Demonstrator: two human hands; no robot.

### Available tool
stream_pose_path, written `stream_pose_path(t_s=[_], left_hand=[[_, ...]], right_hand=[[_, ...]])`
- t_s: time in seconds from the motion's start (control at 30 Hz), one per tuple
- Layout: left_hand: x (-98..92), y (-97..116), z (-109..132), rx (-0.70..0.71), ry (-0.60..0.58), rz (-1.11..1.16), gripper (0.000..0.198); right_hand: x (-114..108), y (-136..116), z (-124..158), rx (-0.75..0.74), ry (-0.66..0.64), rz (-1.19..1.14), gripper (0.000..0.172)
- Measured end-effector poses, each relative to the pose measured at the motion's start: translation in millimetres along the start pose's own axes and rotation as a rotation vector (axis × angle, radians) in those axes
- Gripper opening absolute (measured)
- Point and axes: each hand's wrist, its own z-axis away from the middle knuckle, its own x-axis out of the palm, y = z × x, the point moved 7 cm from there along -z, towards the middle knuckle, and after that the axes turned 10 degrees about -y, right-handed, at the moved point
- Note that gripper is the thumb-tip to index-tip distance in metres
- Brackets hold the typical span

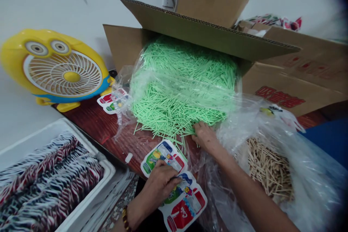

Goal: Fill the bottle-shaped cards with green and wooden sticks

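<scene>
The packets [187, 206], printed with bottles, lie at the table's [106, 132] near edge, the lower one jutting out toward the person; the left hand [160, 183] is closed over them, fingers curled and thumb on top, a bracelet [125, 219] around its wrist. Just beyond, green sticks [174, 116] spill from a clear bag [190, 90] in a carton [212, 36] lying on its side, its mouth facing the person. The right hand [206, 138] touches the front of this heap, fingers bent and partly open; its fingertips are hidden, so whether it grips any sticks cannot be told. Beside the right forearm, brown sticks [272, 170] sit in another clear plastic. Left of the carton stands a yellow fan [72, 76]; below it, a white bin [108, 174] holds rows of packed pieces. At right is a box [312, 83] with red lettering
</scene>
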Motion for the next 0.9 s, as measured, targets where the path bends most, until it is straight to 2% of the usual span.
stream_pose_path(t_s=[0.17,0.3,0.43,0.57,0.7,0.9], left_hand=[[1.3,-2,0,-0.017,0.02,0.0,0.032],[0.6,-1,1,-0.028,0.01,0.004,0.031],[-1.1,0,2,-0.013,0.015,0.004,0.03],[-1.0,-1,2,-0.015,0.019,-0.001,0.029],[-0.1,0,1,-0.013,0.011,-0.005,0.029],[-0.6,0,1,-0.008,0.017,-0.003,0.031]], right_hand=[[4,-14,-9,-0.011,-0.001,0.019,0.024],[7,-16,-15,-0.034,-0.039,-0.186,0.029],[6,-6,-15,-0.053,-0.06,-0.354,0.024],[3,9,-18,-0.03,-0.048,-0.61,0.018],[2,13,-22,0.004,-0.006,-0.935,0.022],[21,8,-18,0.101,-0.026,-1.335,0.021]])
